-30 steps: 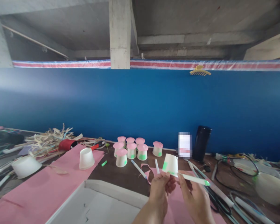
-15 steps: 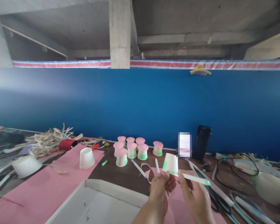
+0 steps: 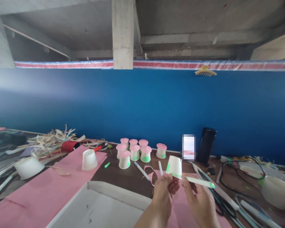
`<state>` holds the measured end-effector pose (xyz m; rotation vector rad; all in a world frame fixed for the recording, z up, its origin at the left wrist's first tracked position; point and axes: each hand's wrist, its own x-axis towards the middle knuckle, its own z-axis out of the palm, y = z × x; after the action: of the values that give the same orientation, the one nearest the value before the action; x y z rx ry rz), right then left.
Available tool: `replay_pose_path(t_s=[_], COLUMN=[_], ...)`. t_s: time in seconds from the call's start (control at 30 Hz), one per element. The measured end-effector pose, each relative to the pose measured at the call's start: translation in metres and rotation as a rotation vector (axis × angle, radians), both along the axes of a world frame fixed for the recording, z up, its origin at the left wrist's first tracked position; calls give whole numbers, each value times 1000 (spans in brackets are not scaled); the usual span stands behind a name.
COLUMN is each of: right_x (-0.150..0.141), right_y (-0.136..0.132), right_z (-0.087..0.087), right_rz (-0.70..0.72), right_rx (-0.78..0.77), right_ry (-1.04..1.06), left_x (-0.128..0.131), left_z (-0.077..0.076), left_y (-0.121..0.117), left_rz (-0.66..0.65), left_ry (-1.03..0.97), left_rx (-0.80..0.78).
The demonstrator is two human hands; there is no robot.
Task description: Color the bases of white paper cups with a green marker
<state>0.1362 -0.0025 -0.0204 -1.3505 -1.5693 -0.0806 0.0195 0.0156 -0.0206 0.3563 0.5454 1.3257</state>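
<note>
Marker (image 3: 201, 181) lies nearly level in the right hand (image 3: 198, 196), its long axis running across the view, its green end out to the right and slightly lower, its other end pointing left at the lower edge of the held cup (image 3: 174, 165); fingers hide part of that end, so I cannot tell whether it touches. The right hand pinches the marker between thumb and fingers, while the left hand (image 3: 165, 189) grips the cup low down, near its rim. This cup is upside down, narrow end up, wide rim down, its upright axis leaning slightly, with green on its left side and along the rim; both hands are right of centre, over a pink sheet (image 3: 182, 209). Counting the rest: eight pink-topped cups (image 3: 134, 155) stand beyond, seven bunched as three, three and one, the eighth just right of them, all with the pink disc uppermost. One plain white cup (image 3: 89, 160), narrow end up, stands on a second pink sheet (image 3: 49, 186) to the left. Two loose pens (image 3: 142, 171) lie between cluster and hands, the left one slanting down to the right, the other steeper. One small green piece (image 3: 107, 165), one white tray (image 3: 114, 210) and one black cylinder (image 3: 207, 145), upright near the blue wall (image 3: 142, 104), complete the count
</note>
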Motion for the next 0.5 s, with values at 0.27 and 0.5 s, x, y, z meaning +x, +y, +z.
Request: replay_pose_path(t_s=[0.27,0.5], right_x=[0,-1], right_y=[1,-1], right_z=[-1,2], right_rz=[16,10], right_rx=[-14,-22], right_ry=[44,16], left_x=[-1,0], left_z=[5,2], left_y=[-3,0], left_rz=[-9,3], left_ry=[3,0], left_rx=[-22,-7])
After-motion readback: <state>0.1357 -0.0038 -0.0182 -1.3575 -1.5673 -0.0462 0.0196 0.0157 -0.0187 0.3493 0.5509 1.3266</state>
